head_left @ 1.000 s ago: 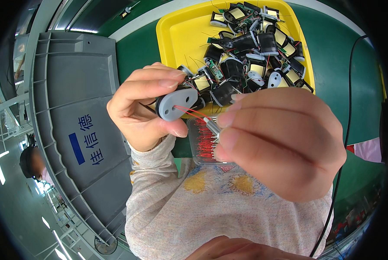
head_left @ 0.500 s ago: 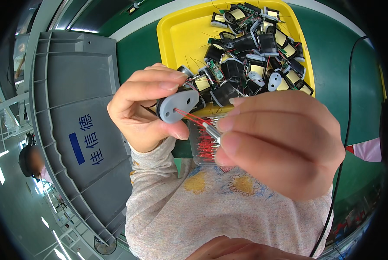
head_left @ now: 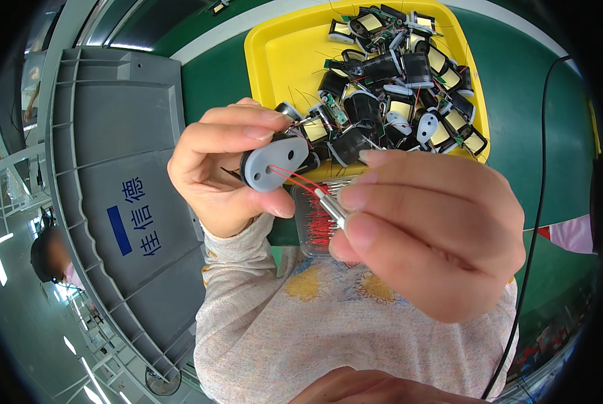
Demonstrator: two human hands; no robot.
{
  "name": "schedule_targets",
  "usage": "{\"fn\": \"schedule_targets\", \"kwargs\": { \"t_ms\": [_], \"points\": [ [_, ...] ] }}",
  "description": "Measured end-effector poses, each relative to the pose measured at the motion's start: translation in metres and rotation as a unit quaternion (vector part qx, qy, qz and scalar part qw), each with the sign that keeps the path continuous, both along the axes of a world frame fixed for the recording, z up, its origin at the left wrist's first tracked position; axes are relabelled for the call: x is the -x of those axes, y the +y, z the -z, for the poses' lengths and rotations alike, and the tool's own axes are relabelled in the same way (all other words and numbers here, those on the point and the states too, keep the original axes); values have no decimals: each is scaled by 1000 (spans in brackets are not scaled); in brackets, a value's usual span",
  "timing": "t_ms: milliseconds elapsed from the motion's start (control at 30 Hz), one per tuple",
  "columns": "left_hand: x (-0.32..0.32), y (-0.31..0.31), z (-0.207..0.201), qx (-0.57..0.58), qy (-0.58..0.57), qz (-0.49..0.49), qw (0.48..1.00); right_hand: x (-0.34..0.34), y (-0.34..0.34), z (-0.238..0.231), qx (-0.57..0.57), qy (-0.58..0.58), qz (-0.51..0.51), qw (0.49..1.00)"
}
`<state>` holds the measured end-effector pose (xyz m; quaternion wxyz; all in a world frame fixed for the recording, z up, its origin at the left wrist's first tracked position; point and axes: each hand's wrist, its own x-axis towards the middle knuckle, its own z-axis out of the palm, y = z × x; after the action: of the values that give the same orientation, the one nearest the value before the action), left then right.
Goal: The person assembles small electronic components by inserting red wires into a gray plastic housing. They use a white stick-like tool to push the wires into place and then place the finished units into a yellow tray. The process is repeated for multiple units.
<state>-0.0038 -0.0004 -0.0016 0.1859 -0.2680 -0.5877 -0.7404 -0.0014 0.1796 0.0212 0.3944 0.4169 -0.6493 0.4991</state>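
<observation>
My left hand [head_left: 214, 165] grips a small black housing between thumb and fingers. Its light grey oval end cap [head_left: 279, 170], pierced by several holes, is turned to the right. Thin red wires [head_left: 295, 176] run from one of those holes to a small silver metal cylinder [head_left: 331, 208] with a whitish tip. Thumb and fingers of my right hand [head_left: 436, 232] pinch that cylinder, a short gap away from the cap. Below and behind the wires is a clear plastic box [head_left: 303, 248] with several red-wired metal pieces, partly hidden by my right hand.
A yellow tray [head_left: 264, 60] at the far side bears a heap of similar black housings [head_left: 365, 111] with circuit boards and wires. At left stands a grey plastic crate [head_left: 123, 128]. A black cable [head_left: 542, 148] runs down the right side of the green table [head_left: 510, 87].
My right hand has shifted slightly down and left with the metal cylinder, and the red wires bow a little more. My left hand and the housing are nearly still.
</observation>
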Motion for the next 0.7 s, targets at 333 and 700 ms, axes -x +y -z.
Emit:
{"fn": "schedule_targets", "kwargs": {
  "t_ms": [333,700],
  "points": [
    [0,-1,-1,3,-5,-5,1000,3,5,-2,-23,-15,-15,1000],
    [0,2,0,7,13,-8,1000,3,16,-19,-78,-139,-89,983]
  ]
}}
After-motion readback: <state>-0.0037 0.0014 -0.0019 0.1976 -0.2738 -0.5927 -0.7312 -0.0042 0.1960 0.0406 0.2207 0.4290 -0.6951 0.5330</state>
